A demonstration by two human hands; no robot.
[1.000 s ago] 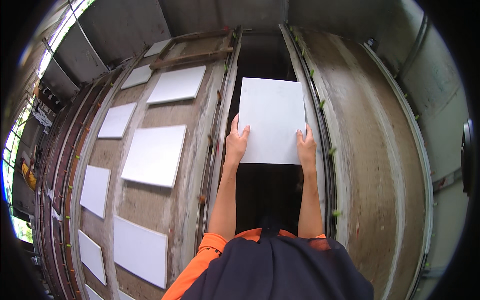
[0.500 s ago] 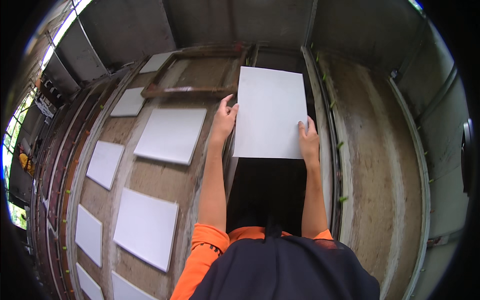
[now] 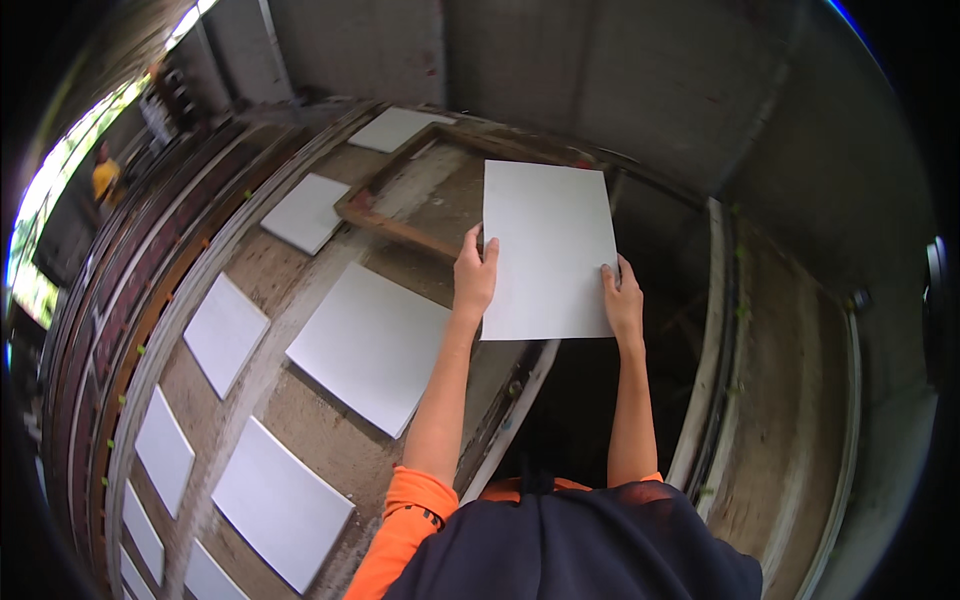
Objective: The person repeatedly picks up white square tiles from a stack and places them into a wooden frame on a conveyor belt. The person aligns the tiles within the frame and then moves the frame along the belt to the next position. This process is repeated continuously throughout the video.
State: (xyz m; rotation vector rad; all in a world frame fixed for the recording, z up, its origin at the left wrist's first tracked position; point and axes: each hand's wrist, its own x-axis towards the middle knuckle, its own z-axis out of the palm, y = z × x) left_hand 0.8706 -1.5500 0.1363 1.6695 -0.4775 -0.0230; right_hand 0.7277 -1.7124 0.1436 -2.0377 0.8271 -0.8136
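A white rectangular sheet (image 3: 550, 250) is held up in front of me between both hands. My left hand (image 3: 476, 268) grips its left edge, thumb on the face and fingers behind. My right hand (image 3: 624, 300) pinches the lower part of its right edge the same way. Left of the sheet, a larger white sheet (image 3: 370, 345) lies on the long wooden table (image 3: 290, 390), partly behind my left forearm. Beyond my left hand, a wooden frame (image 3: 410, 232) rests on the table, partly hidden by the sheet.
Several more white sheets (image 3: 283, 500) lie in rows along the table. A dark gap (image 3: 570, 420) runs between this table and another long wooden table (image 3: 780, 420) on the right. Dark rails (image 3: 150, 290) stretch along the left. Far left stands a person in yellow (image 3: 105, 178).
My view has turned to the left, so the tables now slant. The left hand has closed on the sheet's left edge, where its fingers were raised before.
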